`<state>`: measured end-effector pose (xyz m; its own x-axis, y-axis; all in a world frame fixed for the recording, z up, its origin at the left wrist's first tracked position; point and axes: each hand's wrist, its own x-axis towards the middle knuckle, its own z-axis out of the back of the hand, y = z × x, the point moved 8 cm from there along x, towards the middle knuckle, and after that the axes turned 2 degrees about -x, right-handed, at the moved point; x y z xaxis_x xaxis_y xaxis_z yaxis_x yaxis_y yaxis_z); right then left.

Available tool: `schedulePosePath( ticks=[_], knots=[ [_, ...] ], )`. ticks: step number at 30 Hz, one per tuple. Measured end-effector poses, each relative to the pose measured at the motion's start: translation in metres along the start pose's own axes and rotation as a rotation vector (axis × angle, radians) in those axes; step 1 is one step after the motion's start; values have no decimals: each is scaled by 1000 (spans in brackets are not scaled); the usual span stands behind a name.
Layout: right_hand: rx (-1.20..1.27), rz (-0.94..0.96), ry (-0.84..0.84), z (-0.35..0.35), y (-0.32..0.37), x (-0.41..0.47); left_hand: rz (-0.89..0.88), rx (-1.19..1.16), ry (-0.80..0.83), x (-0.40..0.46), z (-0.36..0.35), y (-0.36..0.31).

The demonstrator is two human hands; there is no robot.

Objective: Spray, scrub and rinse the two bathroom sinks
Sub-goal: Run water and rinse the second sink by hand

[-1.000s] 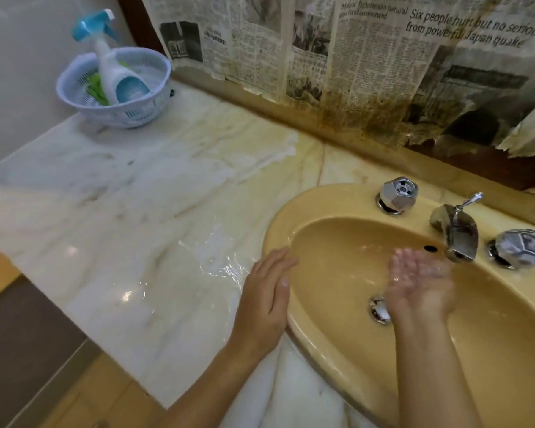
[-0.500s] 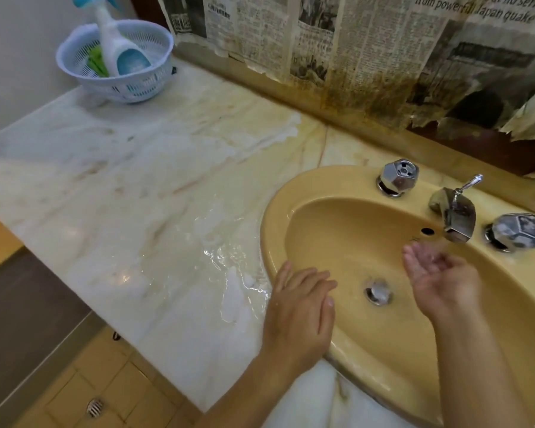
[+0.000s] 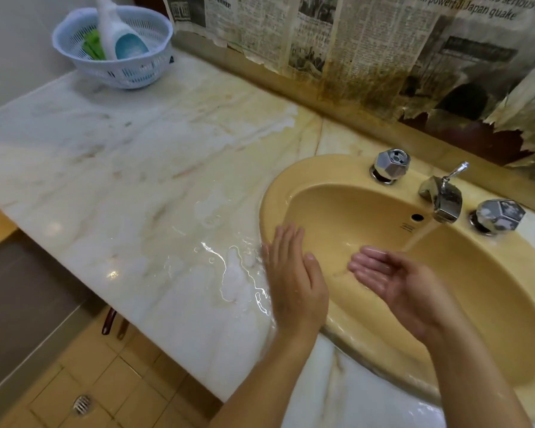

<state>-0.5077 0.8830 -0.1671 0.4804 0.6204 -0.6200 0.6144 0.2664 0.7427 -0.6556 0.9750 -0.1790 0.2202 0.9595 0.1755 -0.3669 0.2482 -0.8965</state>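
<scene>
Right hand [image 3: 393,282] cupped palm-up, holding nothing, just short of the tap [image 3: 442,199] stream, likely to catch rinse water. Left hand [image 3: 294,282] flat, fingers straight, on the near-left rim of the yellow sink [image 3: 491,304], beside the wet worktop [image 3: 136,186]. Spray bottle [image 3: 118,32] parked in basket [image 3: 118,72], far corner.

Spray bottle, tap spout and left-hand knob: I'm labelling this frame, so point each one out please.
spray bottle [image 3: 118,35], head view, white body above the blue base.
tap spout [image 3: 444,202], head view, chrome body.
left-hand knob [image 3: 391,164], head view, faceted side.
</scene>
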Motion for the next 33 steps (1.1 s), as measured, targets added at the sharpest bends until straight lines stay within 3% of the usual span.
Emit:
schedulePosePath(
  ticks=[5,8,12,16,18,21,23,26,33],
  knots=[
    [149,64,-233,76,24,24,-183,211,186,-43,-12,-13],
    [207,91,-319,93,35,47,-244,186,248,-60,-14,-18],
    [352,114,-312,83,40,70,-181,50,168,-59,-7,-18],
    [557,134,-196,49,34,64,-85,-5,18,-52,2,-12],
    [485,95,-71,26,22,51,-51,-4,-43,-52,3,-10],
    [44,-80,222,-5,-10,9,7,21,-98,-53,1,-10],
    [-186,-130,306,3,-19,-17,21,74,-120,-57,-2,-11],
    [-261,-59,201,50,7,-21,41,130,-131,-83,-18,-23],
    [-1,-58,47,86,52,39,-76,411,58,-175,-79,-70]
  ],
)
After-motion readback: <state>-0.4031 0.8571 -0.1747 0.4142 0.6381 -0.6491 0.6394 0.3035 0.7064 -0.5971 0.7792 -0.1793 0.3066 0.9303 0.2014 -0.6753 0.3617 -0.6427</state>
